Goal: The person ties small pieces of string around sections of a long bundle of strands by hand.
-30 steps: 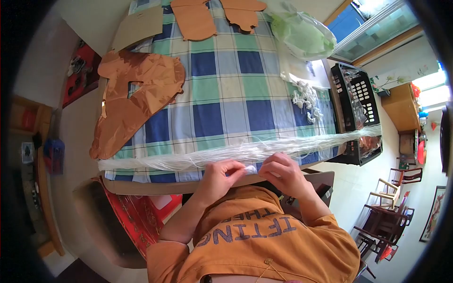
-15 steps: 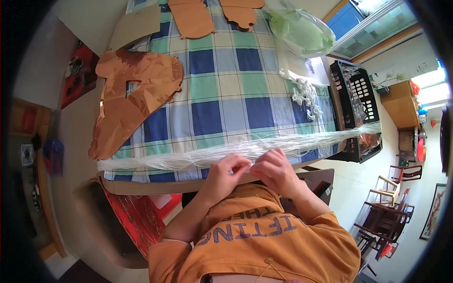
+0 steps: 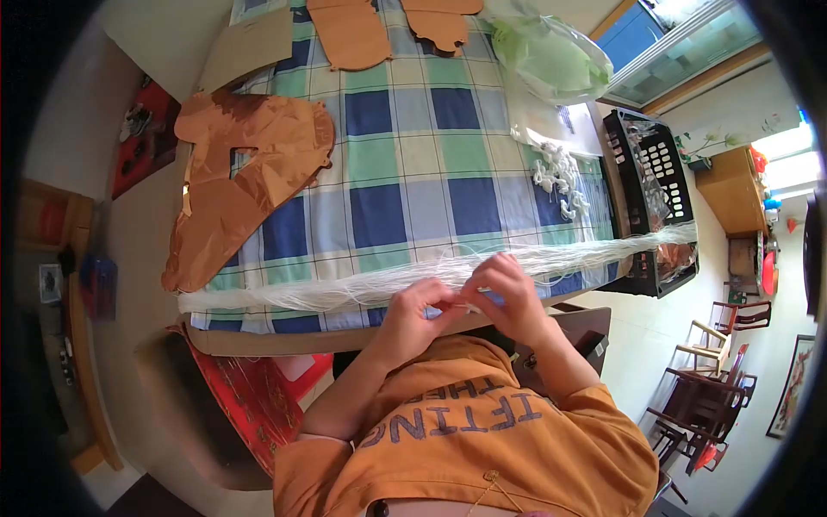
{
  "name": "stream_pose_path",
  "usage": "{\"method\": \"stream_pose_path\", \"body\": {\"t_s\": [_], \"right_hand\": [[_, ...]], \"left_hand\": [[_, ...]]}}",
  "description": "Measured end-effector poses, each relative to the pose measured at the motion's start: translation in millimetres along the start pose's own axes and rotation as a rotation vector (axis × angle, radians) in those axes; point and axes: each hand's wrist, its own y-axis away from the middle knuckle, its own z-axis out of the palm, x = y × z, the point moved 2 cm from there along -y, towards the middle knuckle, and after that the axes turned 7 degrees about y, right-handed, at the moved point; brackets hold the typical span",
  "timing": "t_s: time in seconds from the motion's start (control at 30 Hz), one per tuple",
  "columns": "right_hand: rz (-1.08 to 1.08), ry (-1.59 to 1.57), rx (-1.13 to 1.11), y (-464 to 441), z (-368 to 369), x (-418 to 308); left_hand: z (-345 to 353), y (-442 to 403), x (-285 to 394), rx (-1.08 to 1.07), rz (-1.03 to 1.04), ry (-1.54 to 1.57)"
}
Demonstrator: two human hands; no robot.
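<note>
A long bundle of fine white strings (image 3: 362, 287) stretches across the near edge of the bed-like table, running from left to right. Just in front of its middle, my left hand (image 3: 418, 314) is closed, thumb and forefinger pinched together. Facing it, my right hand (image 3: 510, 302) is also closed, its fingers curled and its thumb against them. A small white bit of string (image 3: 466, 307) shows between the fingertips of both hands. Its ends are hidden by the fingers.
A checked cloth (image 3: 376, 211) covers the table. On it lie a coppery foil sheet (image 3: 250, 172), orange cut-out pieces (image 3: 353, 34), white knotted cords (image 3: 558, 177) and a green-white plastic bag (image 3: 551, 56). A black crate (image 3: 659, 164) stands at the right edge, the bundle's end over it.
My right hand has turned and its fingers have lifted slightly, showing the small white bit at the fingertips. My left hand has shifted only a little. The string bundle stays in place.
</note>
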Motion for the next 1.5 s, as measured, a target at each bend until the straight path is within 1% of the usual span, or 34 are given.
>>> {"method": "stream_pose_path", "body": {"t_s": [0.03, 0.07, 0.1, 0.17, 0.2, 0.3, 0.33, 0.43, 0.47, 0.5, 0.57, 0.63, 0.67, 0.7, 0.73, 0.77, 0.83, 0.9, 0.97, 1.03, 1.13, 1.27, 1.4, 1.43, 1.5], "right_hand": [[0.047, -0.100, -0.002, -2, 0, 5], [0.162, -0.279, -0.021, -2, 1, 9], [0.174, -0.292, -0.006, -1, 5, 11], [0.203, -0.317, 0.022, 7, 16, 12], [0.223, -0.317, -0.009, 10, 21, 9], [0.362, -0.530, 0.102, 18, 38, 17], [0.504, -0.831, 0.136, 17, 39, 16], [0.505, -0.876, 0.267, 17, 36, 15], [0.522, -0.819, 0.312, 18, 35, 18], [0.596, -0.667, 0.318, 21, 29, 22], [0.504, -0.488, 0.400, 20, 12, 25], [0.304, -0.178, 0.503, 21, -10, 45], [0.329, -0.032, 0.506, 22, -23, 58], [0.354, 0.115, 0.503, 24, -36, 69], [0.399, 0.197, 0.499, 26, -50, 77], [0.436, 0.276, 0.494, 26, -62, 85], [0.461, 0.366, 0.554, 32, -82, 102], [0.465, 0.493, 0.566, 36, -99, 105], [0.477, 0.488, 0.573, 43, -108, 115], [0.513, 0.499, 0.523, 45, -108, 117], [0.514, 0.527, 0.349, 40, -98, 117], [0.479, 0.549, 0.273, 36, -85, 132], [0.429, 0.549, 0.491, 37, -84, 128], [0.428, 0.565, 0.485, 40, -87, 131], [0.481, 0.625, 0.354, 43, -91, 136]], "left_hand": [[-1, 0, -3, 0.011, -0.036, 0.125], [-2, -1, -8, 0.026, -0.073, 0.250], [-3, 0, -12, 0.044, -0.109, 0.374], [-2, -2, -14, 0.168, -0.125, 0.433], [0, -3, -15, 0.227, -0.134, 0.464], [4, -7, -5, 0.351, 0.291, -0.240], [7, -9, -3, 0.331, 0.436, -0.437], [13, -12, 5, 0.275, 0.490, -0.572], [13, -13, 8, 0.239, 0.471, -0.578], [15, -13, 17, 0.199, 0.477, -0.513], [11, -11, 47, 0.123, 0.485, -0.396], [-3, 4, 93, -0.041, 0.503, 0.057], [-7, 16, 104, -0.052, 0.595, 0.207], [-16, 21, 117, -0.141, 0.623, 0.312], [-26, 27, 130, -0.235, 0.643, 0.418], [-34, 40, 126, -0.278, 0.626, 0.423], [-45, 59, 121, -0.349, 0.611, 0.450], [-42, 60, 121, -0.348, 0.632, 0.520], [-32, 54, 126, -0.326, 0.662, 0.574], [-26, 50, 128, -0.306, 0.677, 0.604], [-21, 49, 128, -0.292, 0.679, 0.632], [-19, 47, 128, -0.279, 0.674, 0.651], [-18, 45, 128, -0.259, 0.682, 0.666], [-18, 45, 127, -0.260, 0.688, 0.668], [-17, 43, 125, -0.255, 0.685, 0.678]]}}
